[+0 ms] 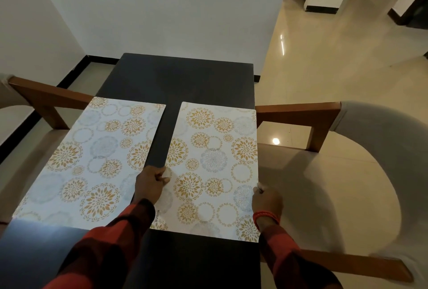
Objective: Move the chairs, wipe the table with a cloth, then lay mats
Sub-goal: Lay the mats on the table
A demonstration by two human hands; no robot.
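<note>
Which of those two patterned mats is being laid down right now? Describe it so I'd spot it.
Find the dark table between two wooden chairs. Two floral mats lie on it side by side; it is the right mat, nearest the right chair. Unlike the left mat, it has both hands on it: left hand at one edge, right hand at the other.

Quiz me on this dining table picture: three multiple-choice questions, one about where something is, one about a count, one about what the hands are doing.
1. Where is the chair with the pale seat?
A. at the table's right side
B. on the table
C. against the far wall

2. How many mats lie on the table?
A. one
B. two
C. four

3. What are the hands doing?
A. wiping with a cloth
B. hanging free
C. holding the right mat's edges

Answers:
1 A, it stands beside the right edge.
2 B, the left mat and right mat.
3 C, left hand and right hand grip opposite edges.
</note>
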